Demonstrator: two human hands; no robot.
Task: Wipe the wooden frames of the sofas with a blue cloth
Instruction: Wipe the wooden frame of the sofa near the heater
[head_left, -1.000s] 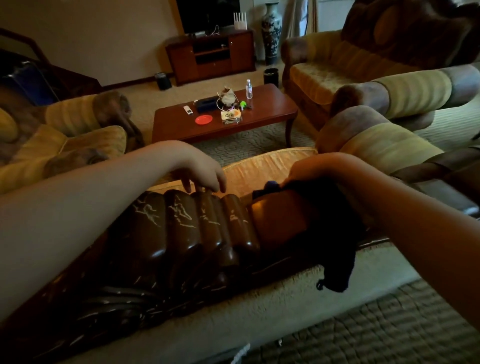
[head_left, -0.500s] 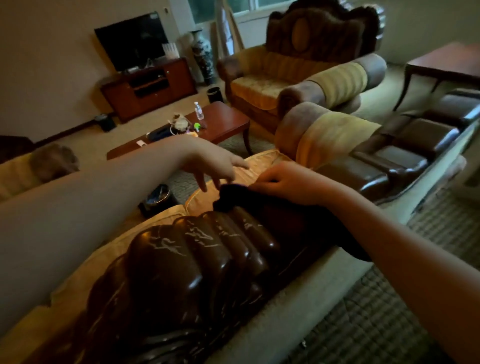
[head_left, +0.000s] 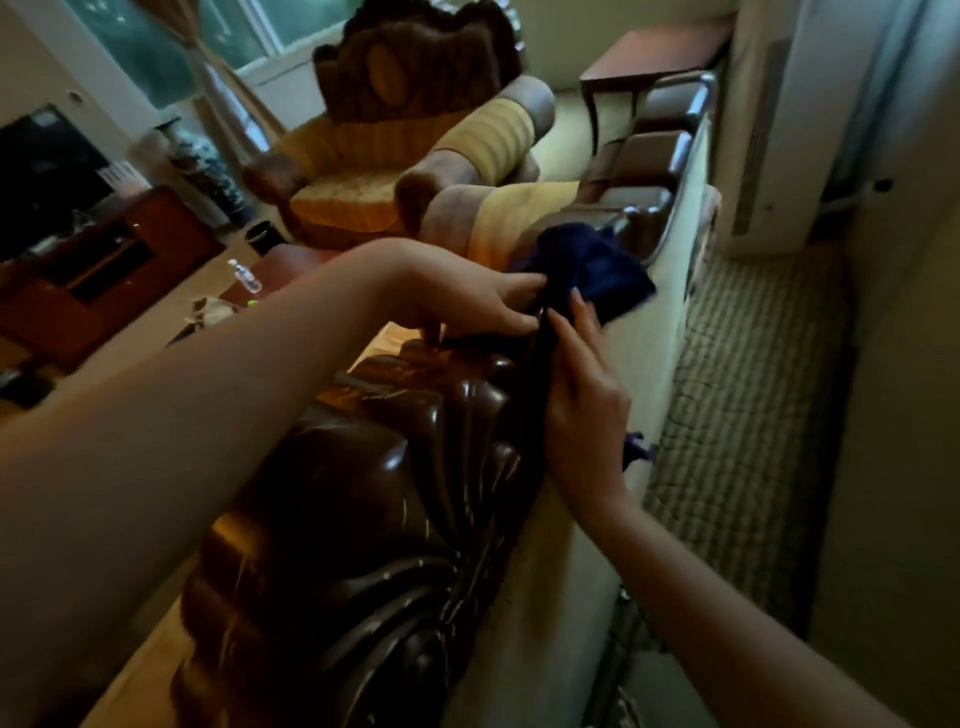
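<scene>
Woodwork comes first for us: the carved wooden frame (head_left: 395, 467) along the top of the sofa back is rigid, heavy and fixed, so we judge it can take firm pressure. Its glossy ridges and deep grooves will likely let a flat cloth slide over the crests and miss the hollows, so we would push cloth into each groove with fingertips. The polish looks slick, and pale streaks show on the lower carving.

Next, the blue cloth (head_left: 587, 270) sits at the far end of that carved frame, partly bunched and partly hanging down the frame's rear side. We judge it light, soft and limp, apt to fold and slip, so it is best gathered into a pad under the palm, not held by an edge.

Our left hand (head_left: 467, 301) reaches over the frame's top and pinches the cloth near its gathered middle. Our right hand (head_left: 582, 410) lies just behind the frame with fingers mostly straight against the dark hanging strip of cloth; we cannot tell whether the thumb grips it.

Dim light and blur hide much: the cloth's hanging part merges with the dark wood, the frame's near end is cut off at the bottom edge, and the frame's far stretch (head_left: 660, 171) beyond the cloth is hard to read.
</scene>
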